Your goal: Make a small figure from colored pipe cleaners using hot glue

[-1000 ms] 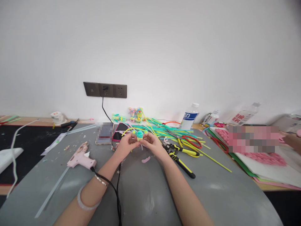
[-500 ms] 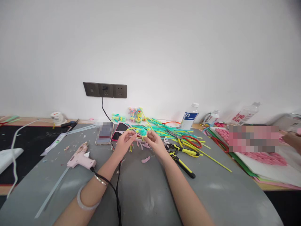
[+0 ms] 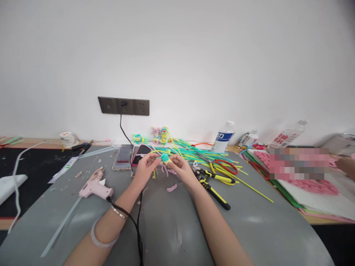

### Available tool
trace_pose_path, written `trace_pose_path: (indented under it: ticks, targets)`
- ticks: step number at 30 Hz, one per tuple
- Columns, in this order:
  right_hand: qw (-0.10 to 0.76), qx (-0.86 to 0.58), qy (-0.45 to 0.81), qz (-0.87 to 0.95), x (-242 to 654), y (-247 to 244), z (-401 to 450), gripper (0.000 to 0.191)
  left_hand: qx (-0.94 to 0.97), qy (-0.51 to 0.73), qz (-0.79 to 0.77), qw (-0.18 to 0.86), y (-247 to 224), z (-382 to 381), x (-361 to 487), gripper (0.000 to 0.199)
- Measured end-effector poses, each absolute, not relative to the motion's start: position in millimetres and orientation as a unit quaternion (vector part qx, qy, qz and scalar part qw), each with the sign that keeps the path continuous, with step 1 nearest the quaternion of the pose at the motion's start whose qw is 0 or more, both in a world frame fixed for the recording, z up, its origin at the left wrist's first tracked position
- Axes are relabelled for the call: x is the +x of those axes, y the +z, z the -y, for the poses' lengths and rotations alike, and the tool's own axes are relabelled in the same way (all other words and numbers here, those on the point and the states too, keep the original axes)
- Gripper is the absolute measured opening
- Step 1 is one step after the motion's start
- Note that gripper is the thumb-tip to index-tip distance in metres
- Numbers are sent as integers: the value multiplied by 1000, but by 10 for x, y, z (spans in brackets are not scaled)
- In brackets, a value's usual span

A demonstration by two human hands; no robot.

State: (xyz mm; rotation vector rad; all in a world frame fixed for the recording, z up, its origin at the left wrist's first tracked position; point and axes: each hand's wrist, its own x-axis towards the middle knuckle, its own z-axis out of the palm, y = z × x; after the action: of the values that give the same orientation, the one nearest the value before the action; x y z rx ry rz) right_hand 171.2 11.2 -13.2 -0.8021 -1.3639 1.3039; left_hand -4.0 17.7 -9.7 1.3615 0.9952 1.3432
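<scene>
Between my two hands is a small teal and yellow pipe-cleaner figure, with a round teal part on top. My left hand pinches its left side with thumb and fingertips. On the other side, my right hand grips it the same way; the fingertips partly hide it. Behind lie many teal and yellow pipe cleaners. Short pink pipe-cleaner pieces rest on the grey mat just below the hands. Wire cutters with black and yellow handles lie to the right of my right hand.
Left of my arms lies a pink glue gun, its black cord passing by my left forearm. Two phones, finished pipe-cleaner figures, red-handled scissors and a bottle stand or lie farther back. Another person's hand shows at far right.
The figure has shifted slightly left and turned in my fingers, and my right hand has moved a little left with it. The other things on the mat stay put.
</scene>
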Motion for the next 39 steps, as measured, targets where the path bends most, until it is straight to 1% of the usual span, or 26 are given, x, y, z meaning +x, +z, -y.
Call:
trace_pose_path:
  ticks: [6,12,16,21,27,32,39]
  targets:
    - [500,-340,553,573,1725,-189,-145,38,567,538,-420,461,-122,-196,-68,30]
    - [470,-357,561,580,1764,-240,-158,37,607,525,-413,430,-136,-223,-95,24]
    - [468,-363,562,577,1780,-249,-166,39,614,520,-410,430,-150,-231,-98,23]
    - [476,-357,566,571,1772,-227,-162,38,606,523,-404,443,-166,-231,-91,25]
    - [498,-336,571,560,1739,-179,-135,44,602,526,-405,444,-162,-237,-88,26]
    - [522,-333,546,564,1729,-142,-118,44,601,530,-398,447,-134,-215,-79,26]
    - [532,-330,538,565,1718,-109,-103,46,604,531,-390,448,-111,-197,-62,26]
